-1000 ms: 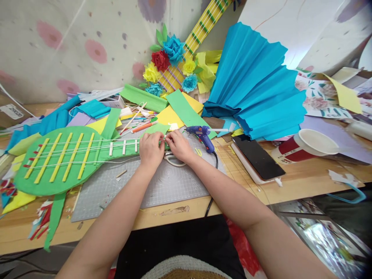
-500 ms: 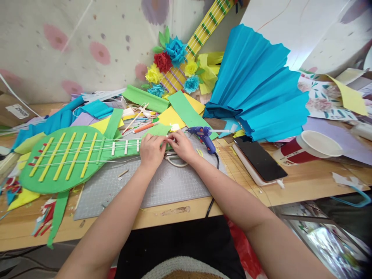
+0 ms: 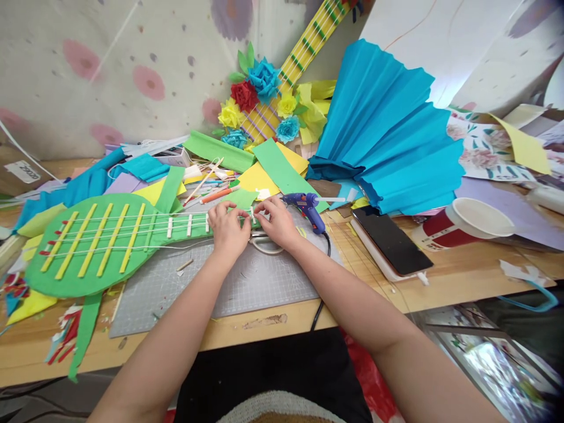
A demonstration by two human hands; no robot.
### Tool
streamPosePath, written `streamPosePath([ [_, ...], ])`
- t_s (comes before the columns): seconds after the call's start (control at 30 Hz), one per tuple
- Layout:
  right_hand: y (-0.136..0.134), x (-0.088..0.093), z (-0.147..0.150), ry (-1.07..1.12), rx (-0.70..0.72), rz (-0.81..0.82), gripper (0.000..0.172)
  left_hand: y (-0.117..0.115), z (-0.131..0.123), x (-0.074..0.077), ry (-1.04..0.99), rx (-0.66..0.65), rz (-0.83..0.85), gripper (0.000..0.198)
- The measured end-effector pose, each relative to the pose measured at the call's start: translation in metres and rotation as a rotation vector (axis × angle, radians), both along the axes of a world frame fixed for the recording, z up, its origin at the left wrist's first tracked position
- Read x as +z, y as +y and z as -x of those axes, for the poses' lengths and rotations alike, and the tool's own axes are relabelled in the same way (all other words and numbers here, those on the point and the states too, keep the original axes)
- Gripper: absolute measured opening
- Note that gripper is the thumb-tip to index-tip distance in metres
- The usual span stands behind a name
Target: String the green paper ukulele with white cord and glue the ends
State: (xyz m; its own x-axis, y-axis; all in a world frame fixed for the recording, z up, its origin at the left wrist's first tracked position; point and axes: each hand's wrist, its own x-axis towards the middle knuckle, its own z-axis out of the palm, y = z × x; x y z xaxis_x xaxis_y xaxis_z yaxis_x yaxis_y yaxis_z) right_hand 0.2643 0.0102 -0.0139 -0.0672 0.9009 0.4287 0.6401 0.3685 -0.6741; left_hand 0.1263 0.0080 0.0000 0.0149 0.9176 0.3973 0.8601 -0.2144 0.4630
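A green paper guitar (image 3: 99, 235) lies across the left of the table, with yellow strips on its body, white strings, and white frets on its neck. My left hand (image 3: 230, 226) is closed over the neck, thumb and fingers bent together. Just to its right, my right hand (image 3: 277, 222) has its fingertips closed on the far end of the neck. A short white strip (image 3: 252, 215) stands out on the neck between the two hands. Scissors (image 3: 267, 244) lie below my hands, partly covered. Close to my right hand is a blue glue gun (image 3: 308, 207).
Under the neck is a grey cutting mat (image 3: 176, 302). A phone (image 3: 392, 241) and a paper cup (image 3: 462, 223) stand at right. Behind are pleated blue paper (image 3: 388, 135), paper scraps, and a yellow guitar (image 3: 304, 50) with paper flowers. A black cord (image 3: 324, 299) crosses the front edge.
My fingertips have drawn slightly apart, so the white strip between them now shows. The view has shifted a little; the guitar stays in place on the table.
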Motion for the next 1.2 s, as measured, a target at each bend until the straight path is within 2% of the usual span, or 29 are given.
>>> streamPosePath([
  [0.2, -0.0019, 0.0012, 0.0016, -0.056, 0.006, 0.059, 0.006, -0.0014, -0.0027, 0.0031, -0.097, 0.069, 0.111, 0.006],
  [0.33, -0.0038, 0.0015, 0.0002, -0.078, -0.003, 0.025, 0.008, -0.0004, -0.0025, 0.0039, -0.114, 0.086, 0.142, 0.006],
  [0.53, -0.0053, 0.003, -0.0001, -0.084, 0.03, -0.033, 0.01, 0.0018, -0.0019, 0.0031, -0.124, 0.081, 0.153, 0.007],
  [0.9, 0.0007, 0.001, 0.0031, -0.083, 0.047, 0.019, 0.008, 0.0022, -0.0011, 0.001, -0.102, 0.067, 0.155, 0.008],
  [1.07, -0.0027, 0.0036, 0.0031, -0.046, -0.005, 0.017, 0.012, 0.0027, -0.0006, -0.0002, -0.106, 0.06, 0.142, 0.008],
  [1.2, -0.0038, 0.0044, 0.0033, -0.096, 0.013, -0.003, 0.006, 0.0028, -0.0008, -0.0008, -0.119, 0.061, 0.132, 0.008],
])
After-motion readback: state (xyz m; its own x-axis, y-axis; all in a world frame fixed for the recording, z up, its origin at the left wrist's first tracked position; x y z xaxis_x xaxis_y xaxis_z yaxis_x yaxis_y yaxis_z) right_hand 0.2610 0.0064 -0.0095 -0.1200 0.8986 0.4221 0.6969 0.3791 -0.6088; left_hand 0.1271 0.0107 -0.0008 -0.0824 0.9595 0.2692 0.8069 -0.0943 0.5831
